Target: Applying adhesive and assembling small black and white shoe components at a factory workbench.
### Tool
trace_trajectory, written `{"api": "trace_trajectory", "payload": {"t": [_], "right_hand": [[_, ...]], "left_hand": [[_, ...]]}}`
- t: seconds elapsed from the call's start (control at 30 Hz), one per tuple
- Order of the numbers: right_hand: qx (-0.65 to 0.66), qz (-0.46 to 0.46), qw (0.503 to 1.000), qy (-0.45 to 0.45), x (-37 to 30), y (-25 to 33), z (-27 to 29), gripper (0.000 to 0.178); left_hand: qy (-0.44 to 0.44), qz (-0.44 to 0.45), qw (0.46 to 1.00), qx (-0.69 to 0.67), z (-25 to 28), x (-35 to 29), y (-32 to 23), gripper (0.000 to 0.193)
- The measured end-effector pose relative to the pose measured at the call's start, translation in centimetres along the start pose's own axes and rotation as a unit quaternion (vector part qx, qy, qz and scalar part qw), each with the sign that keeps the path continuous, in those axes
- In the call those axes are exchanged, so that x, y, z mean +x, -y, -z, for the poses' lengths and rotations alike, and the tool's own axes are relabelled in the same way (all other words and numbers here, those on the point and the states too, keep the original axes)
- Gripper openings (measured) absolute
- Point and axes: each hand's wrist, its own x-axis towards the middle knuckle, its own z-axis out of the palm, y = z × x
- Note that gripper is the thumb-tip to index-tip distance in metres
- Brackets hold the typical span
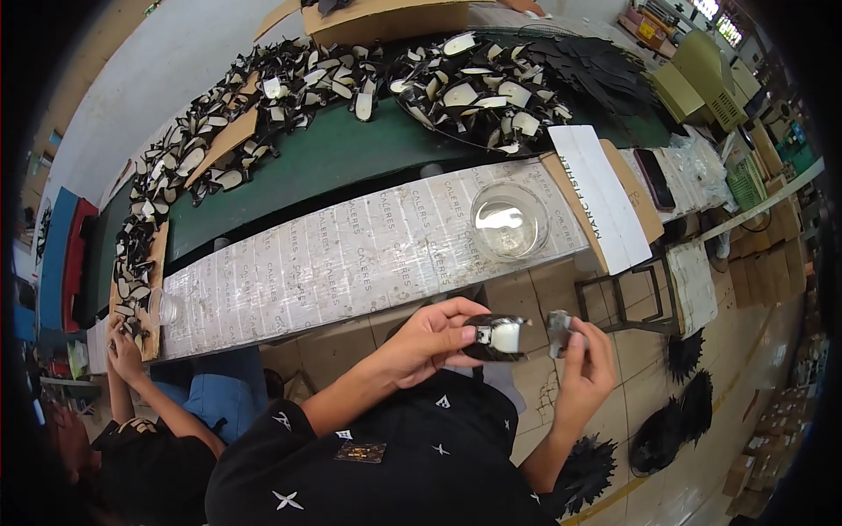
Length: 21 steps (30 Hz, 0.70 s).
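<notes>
My left hand (425, 344) is closed on a glossy black piece with a white patch (505, 337), its thumb lying over the left end. A little to the right, my right hand (588, 364) pinches a small flat grey piece (558, 334) between thumb and fingers. The two pieces are apart, both in front of my body just off the near edge of the table. Past them on the paper-covered tabletop (351, 254) stands a round clear dish (481, 245).
Heaps of black-and-white pieces (491, 88) lie along the green conveyor belt (303, 162). Flat black pieces (596, 74), a white sheet on cardboard (610, 210) and a phone (653, 180) are at right. A co-worker (158, 438) handles pieces at left. Black bundles (662, 434) lie on the floor.
</notes>
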Motion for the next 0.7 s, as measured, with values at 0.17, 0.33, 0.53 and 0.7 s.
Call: {"api": "trace_trajectory", "payload": {"t": [0.17,0.33,0.53,0.7], "right_hand": [[0.078,-0.07,0.994,0.003,-0.7,-3.3,0.8,0.018],[0.171,-0.169,0.968,0.07,-2.5,-7.9,-0.7,0.02],[0.392,-0.367,0.841,0.065,-5.2,-14.5,-3.8,0.028],[0.504,-0.441,0.737,0.091,-8.2,-21.7,-6.3,0.034]], "left_hand": [[0.091,0.039,0.993,-0.056,-3.0,-1.0,-1.0,0.039],[0.107,0.064,0.988,-0.086,-4.1,-0.9,-1.3,0.038],[0.087,0.061,0.992,-0.073,-4.2,-0.1,-1.3,0.044],[0.068,0.063,0.995,0.021,-3.5,2.0,-2.0,0.047]]}}
